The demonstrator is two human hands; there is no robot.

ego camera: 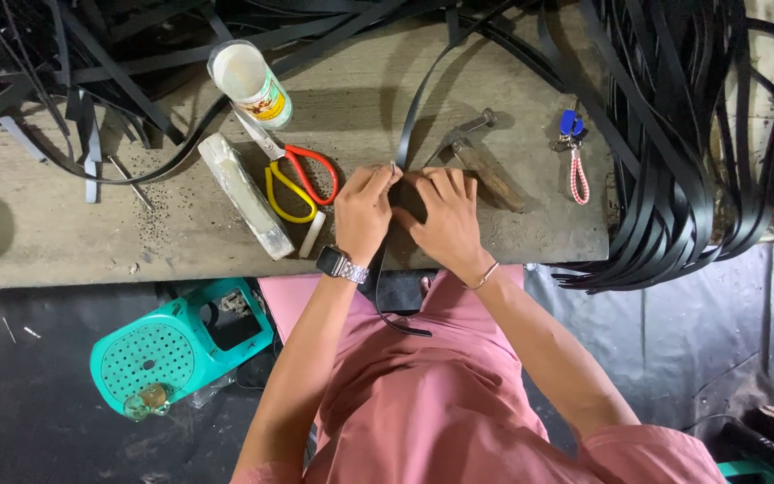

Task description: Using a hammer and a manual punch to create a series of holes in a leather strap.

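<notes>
Black leather strap (411, 125) pinched under both hands, left hand (362, 213) and right hand (445, 215) closed on it; red-and-yellow-handled scissors (293, 175) and wooden-handled hammer (481, 161) crowd the worn wooden desk (64, 242).

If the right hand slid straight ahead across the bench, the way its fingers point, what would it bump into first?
Probably the hammer, lying just beyond the right hand fingertips on the wooden bench; the black strap curves close by.

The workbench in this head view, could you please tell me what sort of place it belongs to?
Probably a small strap or belt-making workshop: heaps of black strips, a hammer and scissors on a worn wooden bench.
</notes>
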